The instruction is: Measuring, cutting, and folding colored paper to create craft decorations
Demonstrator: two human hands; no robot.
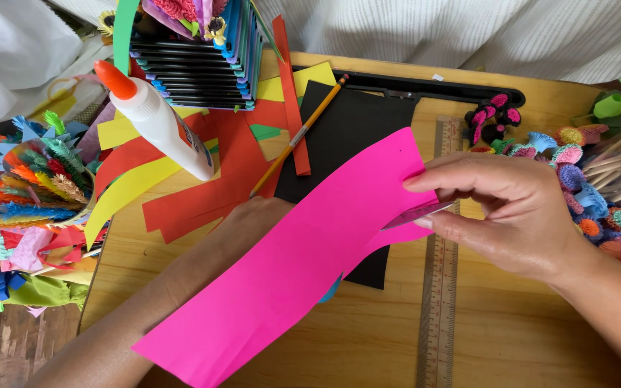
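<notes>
Two risks, as I judge them: the long pink paper strip [303,259], sagging diagonally above the wooden table [512,330] and black sheet [346,136], could buckle or tear, since my right hand [512,215] pinches only its upper end against a thin blade-like tool [418,214], and that edge sits close to the fingertips. My left hand [253,219] lies mostly under the strip, so I cannot tell whether it grips or only props; the tool's make is unclear, and the metal ruler [440,287] runs off-frame.
</notes>
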